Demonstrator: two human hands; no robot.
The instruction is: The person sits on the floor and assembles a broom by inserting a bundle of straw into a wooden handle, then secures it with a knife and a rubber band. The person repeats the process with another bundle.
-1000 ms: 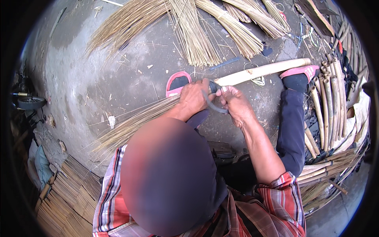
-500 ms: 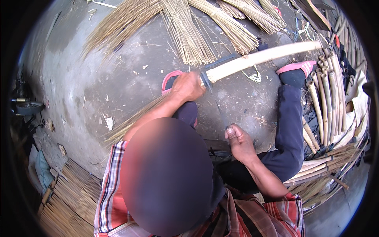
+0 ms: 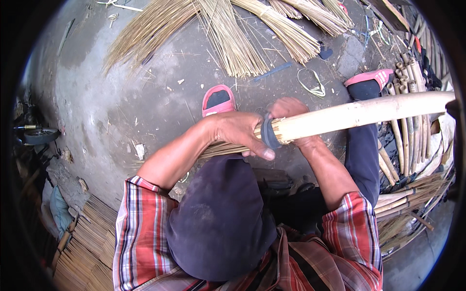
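Note:
My left hand is wrapped round the top of a bundle of thin broom sticks, its thumb stretched along the near side. From that bundle a thick pale bamboo handle runs out to the right. A dark rubber strip circles the joint between sticks and handle. My right hand, blurred by motion, reaches under the handle to its far side. Its fingers are closed at the strip's upper end, and the handle hides part of the hand.
Several bundles of broom sticks lie on the concrete floor ahead. Cut bamboo poles are stacked at the right. My pink sandals are planted beyond the work. A loose strip and a pale loop of twine lie between.
My right hand has moved from the near side, where it held the strip pulled out, to beneath and beyond the handle. The handle has come nearer, its end swinging right and down.

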